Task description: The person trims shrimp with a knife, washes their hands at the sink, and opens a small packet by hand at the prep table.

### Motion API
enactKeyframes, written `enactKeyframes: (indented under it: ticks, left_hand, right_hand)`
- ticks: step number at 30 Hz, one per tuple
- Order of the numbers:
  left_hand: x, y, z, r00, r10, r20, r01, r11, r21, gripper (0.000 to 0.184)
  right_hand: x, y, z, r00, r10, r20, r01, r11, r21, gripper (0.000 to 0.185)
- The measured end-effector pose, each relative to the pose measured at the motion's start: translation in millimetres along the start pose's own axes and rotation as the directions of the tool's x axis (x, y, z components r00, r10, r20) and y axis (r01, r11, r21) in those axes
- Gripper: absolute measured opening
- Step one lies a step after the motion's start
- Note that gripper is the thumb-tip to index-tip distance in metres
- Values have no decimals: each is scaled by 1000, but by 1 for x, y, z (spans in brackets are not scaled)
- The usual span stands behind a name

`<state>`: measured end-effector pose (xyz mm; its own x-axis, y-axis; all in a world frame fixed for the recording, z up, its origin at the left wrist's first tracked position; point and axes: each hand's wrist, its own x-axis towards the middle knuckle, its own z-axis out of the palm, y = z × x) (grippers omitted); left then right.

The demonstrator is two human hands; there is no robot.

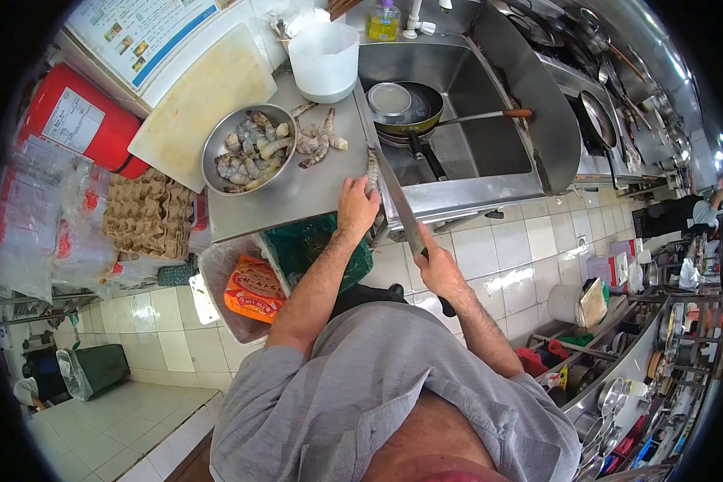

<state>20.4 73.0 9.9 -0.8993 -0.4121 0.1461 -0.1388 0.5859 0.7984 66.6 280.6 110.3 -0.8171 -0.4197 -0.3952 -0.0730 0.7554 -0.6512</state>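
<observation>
A grey shrimp [373,170] lies at the counter's edge by the sink, with the fingers of my left hand [357,206] closed on its near end. My right hand [440,275] is wrapped round the handle of a long knife [399,198]. The blade points away from me and lies close along the right side of the shrimp; whether it touches is unclear. Several loose shrimps [321,141] rest on the steel counter [297,198]. To their left stands a metal bowl [249,149] of shrimps. Behind them is a white tub [324,63].
The sink [490,104] at right holds pans [416,108]. A cutting board [203,96] leans behind the bowl, near a red cylinder [80,120] and egg trays [146,215]. Below the counter is a bin [226,283] with an orange bag. A person [687,215] stands far right.
</observation>
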Motion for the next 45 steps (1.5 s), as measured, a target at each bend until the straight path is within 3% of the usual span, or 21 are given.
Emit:
enactKeyframes:
  ticks: [6, 13, 15, 20, 26, 28, 31, 40, 45]
  left_hand:
    - [-2, 6, 1, 999, -33, 7, 33, 999, 24, 35]
    - [-1, -3, 9, 996, 40, -85, -34, 996, 78, 33]
    - [-2, -4, 10, 995, 40, -95, -33, 997, 74, 33]
    - [-3, -7, 10, 993, 56, -104, -50, 997, 54, 33]
    - [-4, 1, 1, 998, -38, 42, 39, 999, -32, 36]
    - [-4, -3, 4, 998, 47, -48, -47, 999, 18, 33]
    - [-6, -5, 6, 991, 51, -123, -55, 998, -23, 28]
    - [-9, -6, 3, 986, 118, -117, -120, 993, -11, 21]
    - [-10, -1, -2, 1000, 24, -18, -26, 995, -100, 21]
  right_hand:
    - [-9, 16, 3, 994, -89, -69, 80, 990, -117, 67]
    - [-32, 5, 1, 998, -68, -8, 65, 977, -201, 68]
    - [-35, 11, 5, 991, -130, -21, 122, 964, -238, 67]
    - [-39, 5, 8, 997, -79, -1, 76, 959, -271, 67]
    - [-11, 3, 18, 997, -72, -20, 64, 961, -271, 68]
    - [-8, 0, 19, 994, -107, -38, 93, 960, -265, 68]
    - [-19, -4, 9, 993, -102, -59, 83, 960, -267, 68]
    - [-46, 12, 5, 990, -138, 5, 129, 911, -391, 69]
    - [-48, 16, 10, 990, -144, 2, 133, 907, -399, 70]
